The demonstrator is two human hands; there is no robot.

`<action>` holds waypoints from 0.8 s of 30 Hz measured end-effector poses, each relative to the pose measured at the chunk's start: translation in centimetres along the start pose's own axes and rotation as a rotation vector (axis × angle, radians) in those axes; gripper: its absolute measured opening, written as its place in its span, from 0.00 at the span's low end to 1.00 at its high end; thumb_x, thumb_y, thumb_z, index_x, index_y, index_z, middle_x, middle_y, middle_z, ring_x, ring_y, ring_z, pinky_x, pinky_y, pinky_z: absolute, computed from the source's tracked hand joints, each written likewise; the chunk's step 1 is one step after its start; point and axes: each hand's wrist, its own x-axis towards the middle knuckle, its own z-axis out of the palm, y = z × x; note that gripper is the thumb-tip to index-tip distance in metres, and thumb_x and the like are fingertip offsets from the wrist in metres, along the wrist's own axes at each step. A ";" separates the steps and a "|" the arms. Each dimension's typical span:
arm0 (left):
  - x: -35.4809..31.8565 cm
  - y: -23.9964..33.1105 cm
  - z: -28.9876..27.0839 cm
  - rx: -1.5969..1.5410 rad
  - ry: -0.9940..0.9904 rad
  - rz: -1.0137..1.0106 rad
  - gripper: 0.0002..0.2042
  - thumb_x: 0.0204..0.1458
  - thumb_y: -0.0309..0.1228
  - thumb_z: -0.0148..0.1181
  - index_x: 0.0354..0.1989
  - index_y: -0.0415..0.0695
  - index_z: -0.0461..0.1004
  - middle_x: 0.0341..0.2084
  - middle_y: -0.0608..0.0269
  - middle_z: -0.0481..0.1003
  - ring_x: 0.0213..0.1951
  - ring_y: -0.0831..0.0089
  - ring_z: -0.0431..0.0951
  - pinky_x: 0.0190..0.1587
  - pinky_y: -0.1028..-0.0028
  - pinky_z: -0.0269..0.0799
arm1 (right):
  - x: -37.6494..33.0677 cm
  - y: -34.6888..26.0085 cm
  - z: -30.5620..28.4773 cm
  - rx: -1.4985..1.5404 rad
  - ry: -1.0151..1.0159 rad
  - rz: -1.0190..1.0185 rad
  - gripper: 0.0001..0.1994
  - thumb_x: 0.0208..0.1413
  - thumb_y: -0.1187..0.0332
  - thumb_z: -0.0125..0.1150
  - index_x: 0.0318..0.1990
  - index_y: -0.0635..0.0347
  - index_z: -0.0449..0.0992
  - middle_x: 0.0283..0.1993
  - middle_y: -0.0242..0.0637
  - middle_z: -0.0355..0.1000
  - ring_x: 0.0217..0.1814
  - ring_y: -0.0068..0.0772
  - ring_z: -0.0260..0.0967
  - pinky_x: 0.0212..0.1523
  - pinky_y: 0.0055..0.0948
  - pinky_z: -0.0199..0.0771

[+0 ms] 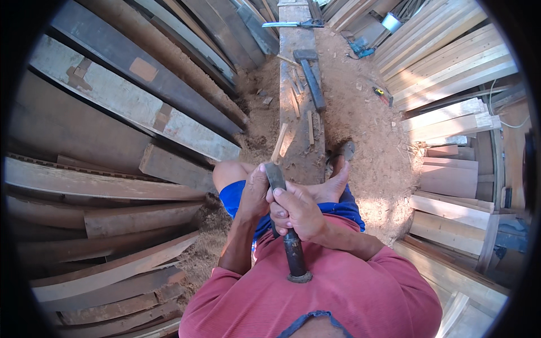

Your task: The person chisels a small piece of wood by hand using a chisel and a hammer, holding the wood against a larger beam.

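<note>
Two hands (297, 212), one chisel (293, 248), one hammer (313, 84), one saw (284, 24), one teal power tool (360, 48), one white container (391, 22), one worktop (293, 40).

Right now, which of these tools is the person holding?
The chisel-like tool with the dark round handle: the left hand is at its flat metal end, the right hand grips it. Others, like the hammer on the plank, lie loose ahead.

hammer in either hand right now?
No, the hammer lies on the plank, while the right hand grips a chisel-like tool and the left hand is at its metal end.
</note>
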 end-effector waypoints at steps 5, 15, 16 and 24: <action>-6.5 -6.5 -3.1 0.341 -0.240 -0.126 0.21 0.65 0.45 0.39 0.23 0.47 0.65 0.15 0.71 0.61 0.21 0.80 0.61 0.23 0.76 0.56 | -4.3 -5.2 -1.4 0.025 -0.013 -0.408 0.10 0.66 0.62 0.42 0.38 0.58 0.65 0.20 0.25 0.56 0.13 0.17 0.51 0.16 0.22 0.62; -1.8 -4.7 -1.3 0.206 -0.205 0.013 0.19 0.65 0.47 0.43 0.34 0.42 0.69 0.18 0.70 0.64 0.20 0.82 0.61 0.24 0.80 0.56 | 1.6 -5.1 -6.2 -0.584 0.193 -0.396 0.08 0.61 0.65 0.57 0.39 0.60 0.73 0.19 0.23 0.63 0.16 0.11 0.57 0.16 0.16 0.61; -1.4 -4.5 -1.0 0.206 -0.209 0.015 0.19 0.65 0.47 0.43 0.34 0.42 0.69 0.18 0.70 0.64 0.20 0.82 0.61 0.24 0.80 0.56 | 1.7 -5.2 -6.1 -0.580 0.231 -0.430 0.07 0.61 0.66 0.57 0.38 0.61 0.74 0.18 0.22 0.62 0.16 0.10 0.58 0.16 0.16 0.61; 1.5 -4.1 0.6 -0.255 -0.219 -0.281 0.16 0.66 0.44 0.40 0.37 0.43 0.66 0.17 0.69 0.64 0.18 0.81 0.61 0.21 0.81 0.58 | 2.7 -5.0 -6.0 -0.517 0.303 -0.502 0.12 0.66 0.63 0.48 0.48 0.61 0.70 0.25 0.28 0.67 0.19 0.13 0.61 0.19 0.16 0.64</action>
